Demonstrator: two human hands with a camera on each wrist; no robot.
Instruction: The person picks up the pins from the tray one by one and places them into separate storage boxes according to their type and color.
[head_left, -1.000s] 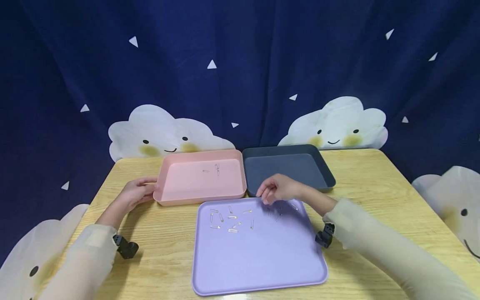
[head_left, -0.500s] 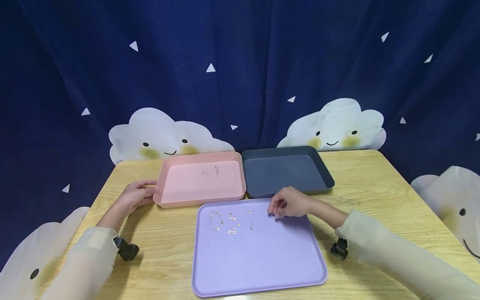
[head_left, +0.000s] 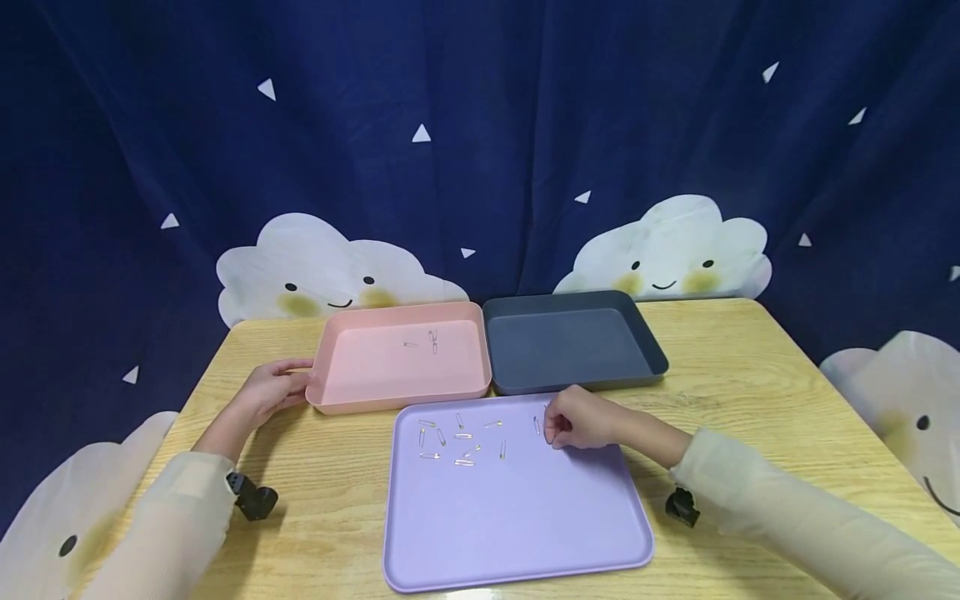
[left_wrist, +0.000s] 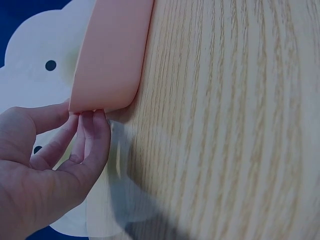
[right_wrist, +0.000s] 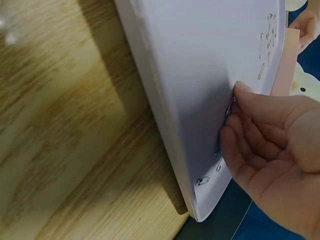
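Observation:
My left hand (head_left: 273,390) touches the left wall of the pink tray (head_left: 397,400) with its fingertips, its fingers mostly straight in the left wrist view. At the far right part of the lilac tray (head_left: 517,525), my right hand (head_left: 585,417) has its fingertips down at the surface. Thumb and curled fingers pinch a dark silvery safety pin (right_wrist: 230,106), partly hidden by the hand. Close to it lie other silvery safety pins (right_wrist: 202,181). Several gold-coloured safety pins (head_left: 463,437) are spread over the lilac tray's far left part. A few silvery pins (head_left: 434,343) lie in the pink tray.
A dark grey tray (head_left: 577,342) stands right of the pink one, touching it, just behind the lilac tray. All three trays sit on a wooden table (head_left: 315,508). A navy curtain (head_left: 480,150) with cloud prints hangs behind the table.
My right hand has come down from the dark tray's front edge to the lilac tray, then shifted slightly right, its fingers closing on a safety pin. The left hand stays at the pink tray.

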